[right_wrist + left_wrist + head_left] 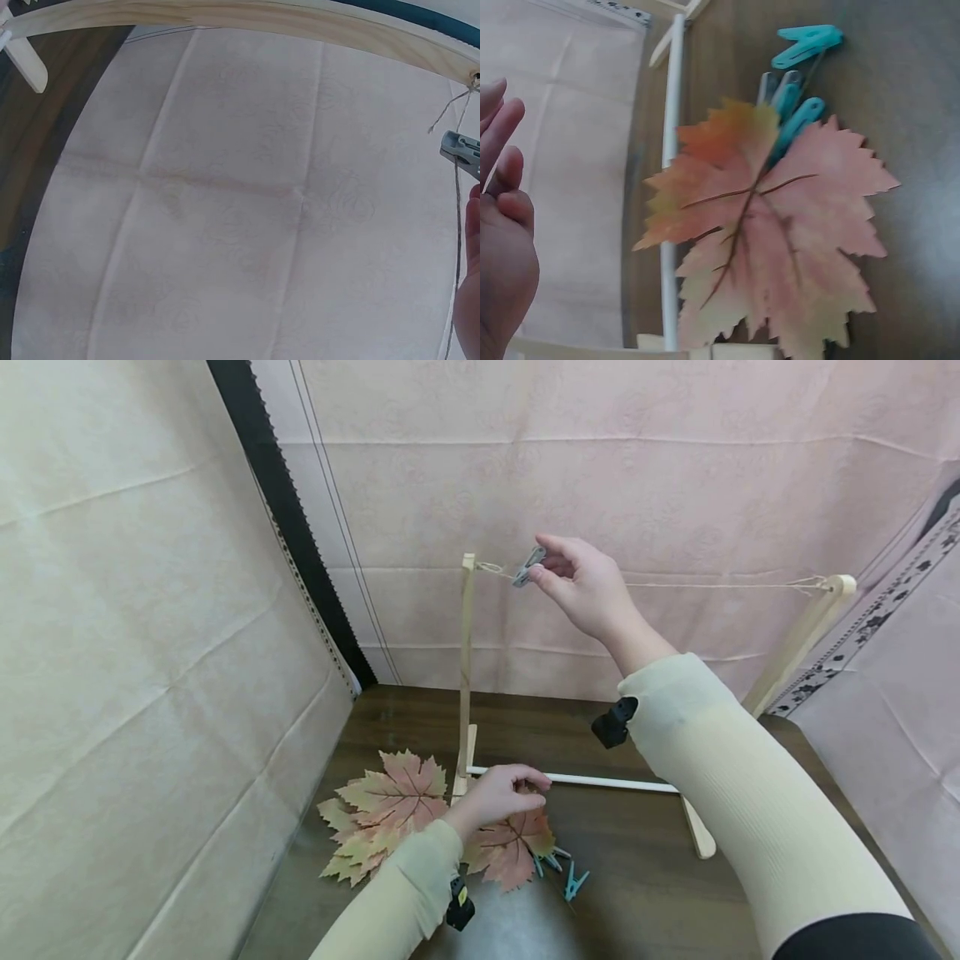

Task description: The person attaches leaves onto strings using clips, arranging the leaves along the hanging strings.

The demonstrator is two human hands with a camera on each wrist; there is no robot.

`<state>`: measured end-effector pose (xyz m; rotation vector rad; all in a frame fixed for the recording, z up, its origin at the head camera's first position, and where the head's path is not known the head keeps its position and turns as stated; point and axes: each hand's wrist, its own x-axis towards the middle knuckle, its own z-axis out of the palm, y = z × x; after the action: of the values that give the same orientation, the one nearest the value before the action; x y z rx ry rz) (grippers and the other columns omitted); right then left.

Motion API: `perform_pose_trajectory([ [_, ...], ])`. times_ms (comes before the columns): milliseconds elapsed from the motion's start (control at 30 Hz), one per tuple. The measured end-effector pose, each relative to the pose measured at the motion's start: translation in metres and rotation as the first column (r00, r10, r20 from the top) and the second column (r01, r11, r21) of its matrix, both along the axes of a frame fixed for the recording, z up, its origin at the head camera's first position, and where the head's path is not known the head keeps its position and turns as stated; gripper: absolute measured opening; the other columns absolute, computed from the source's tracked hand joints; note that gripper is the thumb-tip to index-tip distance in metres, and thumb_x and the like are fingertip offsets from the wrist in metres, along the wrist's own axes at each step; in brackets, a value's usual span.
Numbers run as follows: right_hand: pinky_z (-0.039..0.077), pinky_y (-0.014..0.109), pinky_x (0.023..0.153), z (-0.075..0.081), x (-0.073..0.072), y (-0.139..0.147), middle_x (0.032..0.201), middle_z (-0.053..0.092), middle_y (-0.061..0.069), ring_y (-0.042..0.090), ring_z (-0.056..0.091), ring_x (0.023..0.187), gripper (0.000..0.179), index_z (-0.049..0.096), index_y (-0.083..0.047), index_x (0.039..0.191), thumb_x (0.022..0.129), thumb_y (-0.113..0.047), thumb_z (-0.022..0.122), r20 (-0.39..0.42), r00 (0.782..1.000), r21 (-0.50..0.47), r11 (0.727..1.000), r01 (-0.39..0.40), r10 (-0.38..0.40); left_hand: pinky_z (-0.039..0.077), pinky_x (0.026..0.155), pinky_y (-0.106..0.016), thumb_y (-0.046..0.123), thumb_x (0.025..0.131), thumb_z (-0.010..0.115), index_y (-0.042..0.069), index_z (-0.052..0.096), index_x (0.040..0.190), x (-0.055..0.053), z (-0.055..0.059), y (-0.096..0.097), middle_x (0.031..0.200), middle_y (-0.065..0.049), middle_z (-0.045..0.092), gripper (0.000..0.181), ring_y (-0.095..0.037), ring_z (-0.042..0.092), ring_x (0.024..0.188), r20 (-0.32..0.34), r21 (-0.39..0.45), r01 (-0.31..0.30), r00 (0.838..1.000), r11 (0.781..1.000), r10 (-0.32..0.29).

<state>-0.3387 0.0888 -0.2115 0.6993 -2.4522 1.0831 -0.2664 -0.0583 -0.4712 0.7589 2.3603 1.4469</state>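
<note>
Up at the left end of the string, my right hand pinches a grey-blue clothespin between thumb and fingers. In the right wrist view the clothespin is at the string, just by the knot on the wooden post. My left hand hovers low near the left post with fingers loosely curled and nothing in them. Close by it lies a reddish maple leaf, seen whole in the left wrist view with teal clothespins at its stem end.
Several overlapping maple leaves lie left of the frame's left post. A white rod joins the posts low down; the right post leans by the side wall. Another teal clothespin lies on the dark wooden table.
</note>
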Motion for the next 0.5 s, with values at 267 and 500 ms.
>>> perform_pose_trajectory([
  [267,0.041,0.018,0.08,0.002,0.0,0.001,0.11,0.054,0.0,0.006,0.053,0.097,0.047,0.043,-0.013,0.128,0.085,-0.028,0.054,0.006,1.0,0.007,1.0,-0.009,0.009,0.039,0.07,-0.023,0.029,0.079,0.062,0.027,0.06,0.101,0.011,-0.033,0.011,0.095,0.009,0.054,0.022,-0.009,0.045,0.087,-0.047,-0.131,0.132,0.989,0.983,-0.139],
  [500,0.041,0.019,0.081,0.002,0.001,0.001,0.109,0.055,0.0,0.006,0.053,0.096,0.048,0.043,-0.013,0.127,0.084,-0.028,0.055,0.02,1.0,0.02,1.0,-0.004,0.003,0.033,0.082,-0.031,0.026,0.078,0.063,0.027,0.062,0.097,0.025,-0.062,0.015,0.098,0.015,0.05,0.019,-0.008,0.038,0.097,-0.027,-0.197,0.098,0.994,0.976,-0.106],
])
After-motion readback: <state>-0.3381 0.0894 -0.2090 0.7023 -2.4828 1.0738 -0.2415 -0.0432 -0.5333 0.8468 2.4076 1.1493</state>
